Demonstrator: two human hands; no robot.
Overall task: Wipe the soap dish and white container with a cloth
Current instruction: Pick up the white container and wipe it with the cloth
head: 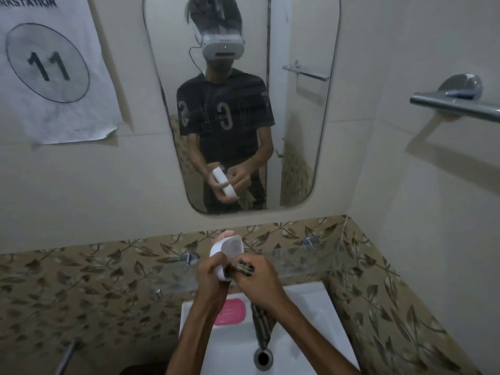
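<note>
Left hand grips white container, fingers curled round its lower side, open mouth tilted up toward the mirror. Right hand pinches bunched dark cloth against the container's lower edge; the cloth's tail hangs down past the wrist into the sink and ends near the drain. Both hands are held above the sink's back rim, touching each other at the container.

Container: 1, smooth white plastic, rounded rectangular shape, thin walls. Cloth: 1, dark, striped or checked weave, exact pattern blurred. Soap dish: 1, pink, rounded rectangle, lying flat on the sink's back ledge just under the left forearm; faint marks on it, unreadable.

Sink: 1, white ceramic, squared, 1 round dark drain hole. Glass shelf: 1, clear, on chrome studs, between sink and mirror. Wall band behind: beige tile with brown leaf print.

Mirror: 1, rounded corners, reflecting the person with a white headset and dark printed t-shirt; shirt lettering reversed, not legible.

Paper sheet: 1, crumpled, corner torn, reads "RKSTATION" cut at the edge, and "11" inside a circle. Towel bar: 1, chrome, right wall.
</note>
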